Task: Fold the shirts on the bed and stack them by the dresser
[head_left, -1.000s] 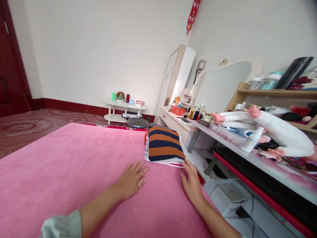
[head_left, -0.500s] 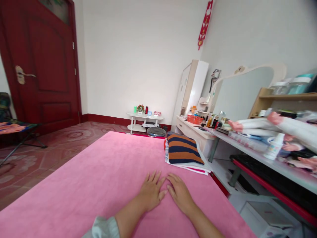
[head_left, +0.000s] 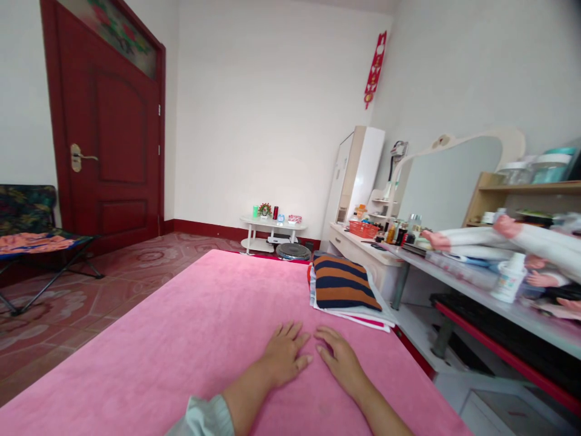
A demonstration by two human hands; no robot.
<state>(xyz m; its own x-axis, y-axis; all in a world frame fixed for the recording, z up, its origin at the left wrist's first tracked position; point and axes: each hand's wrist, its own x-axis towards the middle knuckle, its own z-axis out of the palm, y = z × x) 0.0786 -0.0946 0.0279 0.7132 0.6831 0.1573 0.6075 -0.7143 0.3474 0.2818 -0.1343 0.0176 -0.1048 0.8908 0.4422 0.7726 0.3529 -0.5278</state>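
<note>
Both of my hands lie flat on a pink bed cover, side by side near the middle. My left hand has its fingers stretched out and holds nothing. My right hand also lies open, fingertips almost touching those of the left. Beyond them, near the bed's right edge, sits a folded pile of clothes with a garment striped in orange and navy on top and white pieces beneath.
A cluttered desk with bottles, a red basket and a doll runs along the right. A mirror and white cabinet stand behind it. A small white table is at the far wall. A red door and folding chair are left.
My hands drew together from apart and away from the clothes pile, now resting side by side. The view lifted and turned left, revealing the door and chair.
</note>
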